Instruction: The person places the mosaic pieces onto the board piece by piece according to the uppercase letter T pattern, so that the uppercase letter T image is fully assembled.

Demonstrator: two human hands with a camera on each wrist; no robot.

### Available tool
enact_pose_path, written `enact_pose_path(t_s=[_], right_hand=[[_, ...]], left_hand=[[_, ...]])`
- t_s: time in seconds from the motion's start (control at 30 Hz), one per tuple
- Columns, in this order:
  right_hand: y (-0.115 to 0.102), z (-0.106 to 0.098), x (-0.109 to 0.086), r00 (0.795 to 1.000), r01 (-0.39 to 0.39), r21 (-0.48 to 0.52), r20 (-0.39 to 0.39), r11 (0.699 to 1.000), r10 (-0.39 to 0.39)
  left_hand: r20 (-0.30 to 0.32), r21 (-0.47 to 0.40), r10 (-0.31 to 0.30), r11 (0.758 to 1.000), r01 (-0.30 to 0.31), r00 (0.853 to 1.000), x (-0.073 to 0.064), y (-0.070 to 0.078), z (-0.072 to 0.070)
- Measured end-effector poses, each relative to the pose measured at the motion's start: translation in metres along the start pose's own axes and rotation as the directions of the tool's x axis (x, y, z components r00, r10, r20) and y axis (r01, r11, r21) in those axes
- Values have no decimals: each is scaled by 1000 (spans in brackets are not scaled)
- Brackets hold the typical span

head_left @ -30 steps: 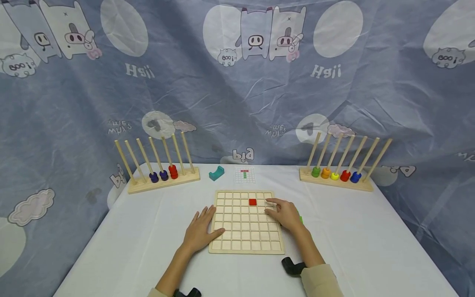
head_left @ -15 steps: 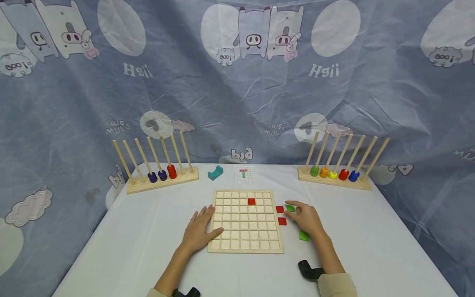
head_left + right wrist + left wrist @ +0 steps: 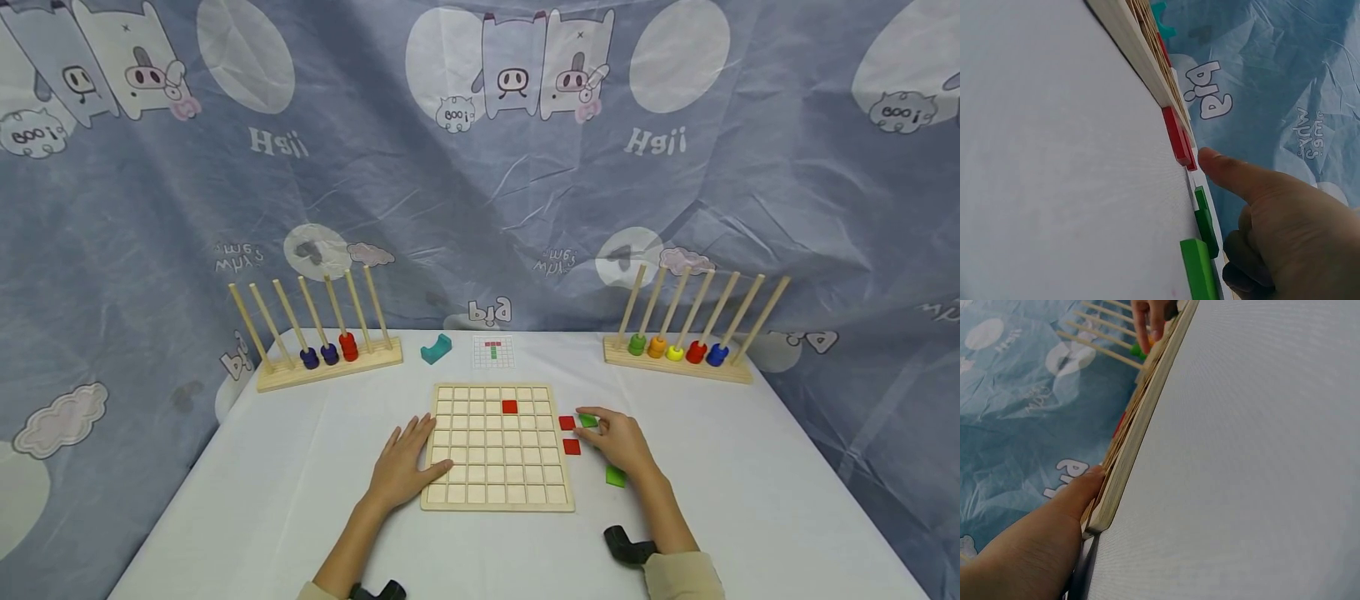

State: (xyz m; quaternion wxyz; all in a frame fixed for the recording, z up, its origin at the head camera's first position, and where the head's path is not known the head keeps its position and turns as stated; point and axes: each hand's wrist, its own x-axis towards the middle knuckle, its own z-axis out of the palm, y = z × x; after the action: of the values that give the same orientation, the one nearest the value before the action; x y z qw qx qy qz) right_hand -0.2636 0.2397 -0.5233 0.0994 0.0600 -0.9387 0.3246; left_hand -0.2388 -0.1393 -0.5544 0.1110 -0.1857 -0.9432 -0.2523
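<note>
A wooden grid board (image 3: 491,492) lies flat on the white table. One red square tile (image 3: 510,407) sits in a cell of its upper part. My left hand (image 3: 401,467) rests against the board's left edge, thumb over the grid and fingers spread. To the right of the board lie two loose red tiles (image 3: 572,447). My right hand (image 3: 622,442) is beside them, with thumb and index finger apart around a green tile (image 3: 588,421); contact cannot be made out. Another green tile (image 3: 615,477) lies under the right wrist. In the right wrist view the right thumb (image 3: 1229,172) points past the red tiles.
A pattern card (image 3: 493,352) and a teal curved block (image 3: 436,349) lie behind the board. Wooden peg racks with coloured beads stand at the back left (image 3: 330,371) and back right (image 3: 675,367). A patterned blue cloth (image 3: 480,208) hangs behind the table.
My right hand has moved right, off the board's right edge to the loose tiles, uncovering red and green ones. It has stayed there over the last half second. The left hand keeps its place.
</note>
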Motion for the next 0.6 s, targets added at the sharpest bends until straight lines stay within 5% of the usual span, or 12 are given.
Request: enact_pose_path(t_s=[0.6], right_hand=[[-1, 2, 3, 998, -11, -7, 56, 1000, 11]], left_hand=[[-5, -11, 9, 1000, -9, 1000, 0, 0, -2]])
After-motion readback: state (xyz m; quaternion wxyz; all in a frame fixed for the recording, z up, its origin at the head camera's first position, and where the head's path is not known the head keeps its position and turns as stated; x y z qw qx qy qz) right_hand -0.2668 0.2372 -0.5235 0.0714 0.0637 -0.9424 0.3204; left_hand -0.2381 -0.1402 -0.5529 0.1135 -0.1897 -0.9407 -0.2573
